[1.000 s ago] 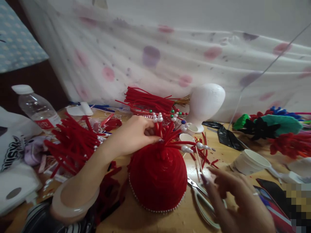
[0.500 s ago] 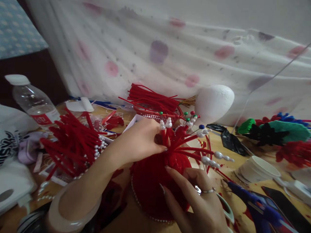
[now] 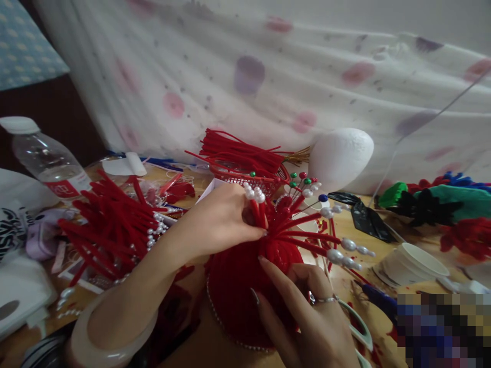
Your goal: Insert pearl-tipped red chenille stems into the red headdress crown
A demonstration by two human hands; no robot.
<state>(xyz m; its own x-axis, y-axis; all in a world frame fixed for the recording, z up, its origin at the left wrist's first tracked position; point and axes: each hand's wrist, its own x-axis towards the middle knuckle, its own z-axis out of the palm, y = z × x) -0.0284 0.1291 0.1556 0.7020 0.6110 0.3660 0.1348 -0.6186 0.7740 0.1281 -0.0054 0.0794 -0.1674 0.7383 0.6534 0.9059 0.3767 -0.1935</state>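
Observation:
In the middle of the head view is a rounded red velvet form (image 3: 233, 301) edged with small white pearls. Red chenille stems (image 3: 307, 235) with pearl tips fan out from its top. My left hand (image 3: 226, 217) is closed at the base of two upright pearl-tipped chenille stems (image 3: 259, 209), thumb pressed in; its other fingertips are hidden. On the right side of the form lies my right hand (image 3: 307, 312), fingers spread and stretched over the velvet. Pins with coloured heads (image 3: 302, 176) stand up behind the stems.
A bundle of red stems (image 3: 115, 225) and a plastic bottle (image 3: 53, 158) are at left. Behind are a red basket (image 3: 249, 176) and a white foam egg (image 3: 341, 156). To the right are a paper cup (image 3: 410, 266) and coloured flowers (image 3: 425, 209). The lower right corner is pixelated.
The two upright stems under my left hand lean slightly further left, and their pearl tips have shifted that way. My right hand stays nearly in place. The view has shifted slightly.

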